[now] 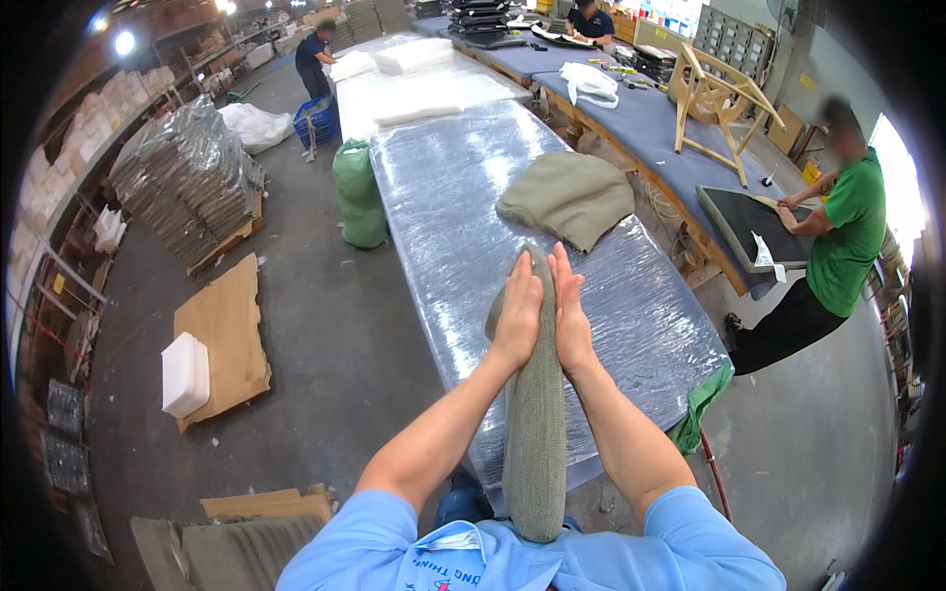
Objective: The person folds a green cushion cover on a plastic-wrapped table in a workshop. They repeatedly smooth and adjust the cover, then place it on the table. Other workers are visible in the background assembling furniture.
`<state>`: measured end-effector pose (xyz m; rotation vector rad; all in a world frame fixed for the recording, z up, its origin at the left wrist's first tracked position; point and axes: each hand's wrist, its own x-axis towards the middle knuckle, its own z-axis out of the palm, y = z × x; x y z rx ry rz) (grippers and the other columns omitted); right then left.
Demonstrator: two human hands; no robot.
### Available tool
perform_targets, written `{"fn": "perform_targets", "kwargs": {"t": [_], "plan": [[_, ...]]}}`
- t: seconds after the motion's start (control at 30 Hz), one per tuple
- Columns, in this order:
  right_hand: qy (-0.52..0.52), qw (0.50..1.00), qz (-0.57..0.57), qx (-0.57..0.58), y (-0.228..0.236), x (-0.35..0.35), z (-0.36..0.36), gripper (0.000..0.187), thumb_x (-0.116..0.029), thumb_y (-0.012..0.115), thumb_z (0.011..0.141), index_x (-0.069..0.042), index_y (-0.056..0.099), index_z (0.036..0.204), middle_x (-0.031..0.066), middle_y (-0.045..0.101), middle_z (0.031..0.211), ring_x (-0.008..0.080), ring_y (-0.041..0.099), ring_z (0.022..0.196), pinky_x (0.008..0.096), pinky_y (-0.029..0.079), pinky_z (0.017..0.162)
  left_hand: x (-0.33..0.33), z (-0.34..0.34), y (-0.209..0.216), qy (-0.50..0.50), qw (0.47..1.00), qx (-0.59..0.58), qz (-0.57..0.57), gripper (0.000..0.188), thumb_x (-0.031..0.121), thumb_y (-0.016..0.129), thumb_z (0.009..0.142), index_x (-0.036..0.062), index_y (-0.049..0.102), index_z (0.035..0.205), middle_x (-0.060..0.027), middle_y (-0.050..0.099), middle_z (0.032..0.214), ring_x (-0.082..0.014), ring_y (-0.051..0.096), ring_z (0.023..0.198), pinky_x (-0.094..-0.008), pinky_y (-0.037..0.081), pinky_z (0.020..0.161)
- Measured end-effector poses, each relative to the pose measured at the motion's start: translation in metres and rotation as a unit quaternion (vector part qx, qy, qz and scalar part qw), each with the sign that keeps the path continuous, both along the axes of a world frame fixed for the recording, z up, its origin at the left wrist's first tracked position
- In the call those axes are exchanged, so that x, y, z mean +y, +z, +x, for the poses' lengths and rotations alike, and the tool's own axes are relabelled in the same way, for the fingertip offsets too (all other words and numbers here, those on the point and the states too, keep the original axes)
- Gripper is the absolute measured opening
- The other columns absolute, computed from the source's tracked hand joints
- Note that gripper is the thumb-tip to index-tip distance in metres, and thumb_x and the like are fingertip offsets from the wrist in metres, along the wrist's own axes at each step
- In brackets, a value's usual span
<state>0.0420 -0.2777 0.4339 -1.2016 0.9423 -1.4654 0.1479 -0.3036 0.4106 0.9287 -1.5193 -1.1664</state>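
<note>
A grey-green fabric seat cushion (535, 443) stands on its edge in front of me, its near end against my chest and its far end over the table. My left hand (519, 317) lies flat along its left side and my right hand (573, 320) flat along its right. The cushion is pressed between the two palms, fingers stretched toward its far end. Beyond the fingertips, a matching olive-grey fabric piece (570, 197) lies on the plastic-covered table (443, 246). The cushion's underside is hidden.
A green wrapped roll (360, 197) stands at the table's left side. Farther left are a wrapped stack (192, 177) and cardboard (232, 335) bearing a white foam block (185, 374). On the right, a green-shirted person (852, 217) works on a dark panel (754, 231) near a wooden chair frame (714, 108).
</note>
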Motion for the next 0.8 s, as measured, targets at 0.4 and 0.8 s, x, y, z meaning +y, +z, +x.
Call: {"fn": "perform_targets", "kwargs": {"t": [0.4, 0.8], "plan": [[0.014, 1.0, 0.0, -0.017, -0.009, -0.028, -0.016, 0.089, -0.075, 0.018, 0.104, -0.016, 0.011, 0.17, 0.0184, 0.01, 0.175, 0.0296, 0.006, 0.162, 0.044, 0.006, 0.13, -0.049, 0.005, -0.013, -0.085, 0.98, 0.124, 0.13, 0.074, 0.058, 0.03, 0.112, 0.0086, 0.024, 0.167, -0.0145, 0.038, 0.164, -0.0261, 0.04, 0.147, -0.0391, 0.029, 0.123], [0.028, 0.999, 0.026, 0.007, 0.007, -0.098, -0.013, 0.09, -0.079, 0.017, 0.101, -0.02, 0.015, 0.17, 0.0169, 0.013, 0.175, 0.0302, 0.006, 0.162, 0.0461, 0.006, 0.129, -0.087, -0.021, 0.019, -0.103, 0.982, 0.059, 0.149, 0.081, 0.065, 0.022, 0.11, 0.0093, 0.016, 0.168, -0.0148, 0.016, 0.175, -0.0295, 0.015, 0.161, -0.0395, 0.016, 0.129]]}}
